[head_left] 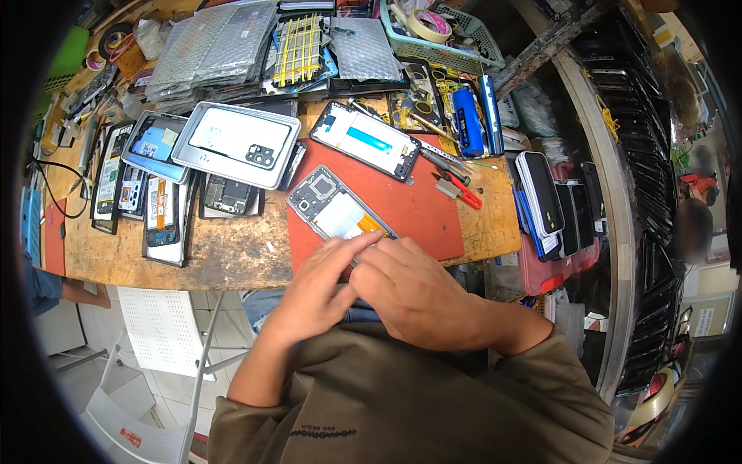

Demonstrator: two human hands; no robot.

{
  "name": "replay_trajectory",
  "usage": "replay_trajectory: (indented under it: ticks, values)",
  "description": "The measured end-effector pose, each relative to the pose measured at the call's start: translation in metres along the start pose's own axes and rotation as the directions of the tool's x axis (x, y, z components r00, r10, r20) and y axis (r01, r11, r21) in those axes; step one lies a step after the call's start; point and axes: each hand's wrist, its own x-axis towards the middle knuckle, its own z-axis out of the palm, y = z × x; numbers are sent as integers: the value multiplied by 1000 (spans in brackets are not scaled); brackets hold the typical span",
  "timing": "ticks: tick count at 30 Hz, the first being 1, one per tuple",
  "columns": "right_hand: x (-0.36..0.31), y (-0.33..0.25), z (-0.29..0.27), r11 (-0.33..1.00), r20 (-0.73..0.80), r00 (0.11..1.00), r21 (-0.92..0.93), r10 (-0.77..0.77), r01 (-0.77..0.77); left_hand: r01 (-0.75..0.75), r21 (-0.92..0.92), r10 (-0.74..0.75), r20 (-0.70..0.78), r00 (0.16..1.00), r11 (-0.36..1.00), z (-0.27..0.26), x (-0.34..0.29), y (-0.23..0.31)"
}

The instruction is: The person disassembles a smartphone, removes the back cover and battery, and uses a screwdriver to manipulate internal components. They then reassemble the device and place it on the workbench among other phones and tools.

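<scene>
An opened smartphone (325, 203) lies slanted on a red mat (421, 224), its back off, so the camera block, a white panel and an orange flex cable show. My left hand (317, 294) is closed round its near end, index finger stretched toward the other hand. Curled over the same end, my right hand (413, 290) presses close against the left. Its fingertips are hidden, and I cannot see whether it pinches anything. Just beyond lies a second phone body (367, 139) with a bright blue strip. Red-handled pliers (461, 191) rest at the mat's right.
Phone covers (232, 145) and opened phones (161, 209) crowd the wooden bench's left. Bubble-wrapped packets (209, 50) and a green basket (464, 46) stand at the back. A blue cylinder (468, 120) is at the back right. Phones (539, 193) stack beyond the right edge. A folding chair (147, 410) stands lower left.
</scene>
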Motion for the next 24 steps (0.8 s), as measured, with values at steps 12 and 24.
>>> replay_trajectory:
  ticks: [12,24]
  values:
    - [-2,3,0,999,-4,1000,-32,11,-11,-62,535,129,-88,988,843,8,1,8]
    - [-10,22,-1,968,-147,980,228,137,-101,22,837,35,-49,998,546,25,0,28]
